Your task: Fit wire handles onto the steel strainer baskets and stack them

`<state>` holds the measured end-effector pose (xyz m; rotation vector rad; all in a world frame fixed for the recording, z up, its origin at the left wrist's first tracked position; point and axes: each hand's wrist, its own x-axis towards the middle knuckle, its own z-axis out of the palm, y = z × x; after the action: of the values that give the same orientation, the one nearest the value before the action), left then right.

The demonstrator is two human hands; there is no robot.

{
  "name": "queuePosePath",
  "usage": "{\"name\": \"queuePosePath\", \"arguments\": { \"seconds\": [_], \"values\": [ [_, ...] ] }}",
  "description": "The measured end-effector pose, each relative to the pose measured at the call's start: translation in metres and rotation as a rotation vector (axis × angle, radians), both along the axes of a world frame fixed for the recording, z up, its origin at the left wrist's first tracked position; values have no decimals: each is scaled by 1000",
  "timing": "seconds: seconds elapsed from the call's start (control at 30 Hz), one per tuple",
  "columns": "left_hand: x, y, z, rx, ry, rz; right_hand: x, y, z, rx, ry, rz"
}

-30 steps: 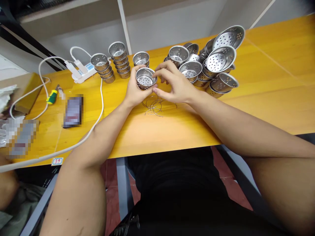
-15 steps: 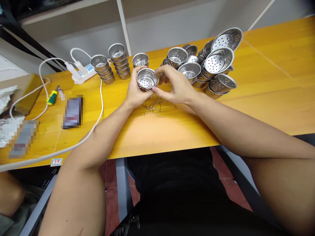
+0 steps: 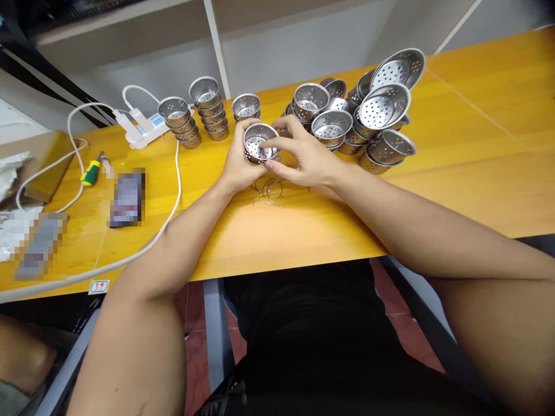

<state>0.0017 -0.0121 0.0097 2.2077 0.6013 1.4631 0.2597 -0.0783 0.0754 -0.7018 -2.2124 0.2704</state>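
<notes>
My left hand (image 3: 235,163) is wrapped round a small perforated metal cup (image 3: 252,136), holding it above the table with its mouth tilted towards me. My right hand (image 3: 309,151) grips the same cup from the right: the thumb presses the outside near the rim and the index finger reaches over into the bowl. A thin line, perhaps a wire, shows inside the cup by that fingertip. Several thin curved metal wires (image 3: 269,200) lie on the table just below my hands, partly hidden by them.
Stacked perforated cups (image 3: 214,110) stand at the back left, with another stack (image 3: 186,130) beside them. A larger cluster of cups (image 3: 381,147) stands at the right. A power strip (image 3: 147,134), a screwdriver (image 3: 91,173), a blurred phone (image 3: 127,198) and a white cable (image 3: 179,173) occupy the left side.
My right index finger has moved from the cup's right rim into the bowl. The cup has shifted slightly and a thin line now shows inside it.
</notes>
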Motion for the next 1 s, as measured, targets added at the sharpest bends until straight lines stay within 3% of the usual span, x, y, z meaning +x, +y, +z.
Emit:
{"name": "queuePosePath", "arguments": {
  "seconds": [0.17, 0.33, 0.43, 0.57, 0.73, 1.0],
  "values": [
    [-5, 4, -2, 24, 71, 43, 5, -3, 16, 26, -23, -92],
    [-18, 14, -7, -12, 114, 156, 34, 3, 50, 213, 21, -493],
    [-24, 17, -7, -23, 134, 230, 55, 14, 59, 180, 14, -668],
    [-26, 14, -3, -30, 185, 261, 70, 28, 51, 68, 47, -612],
    [-24, 9, 1, -34, 239, 258, 68, 36, 40, 25, 62, -580],
    [-24, 13, -4, -22, 259, 256, 58, 26, 49, -51, -48, -646]
  ]
}}
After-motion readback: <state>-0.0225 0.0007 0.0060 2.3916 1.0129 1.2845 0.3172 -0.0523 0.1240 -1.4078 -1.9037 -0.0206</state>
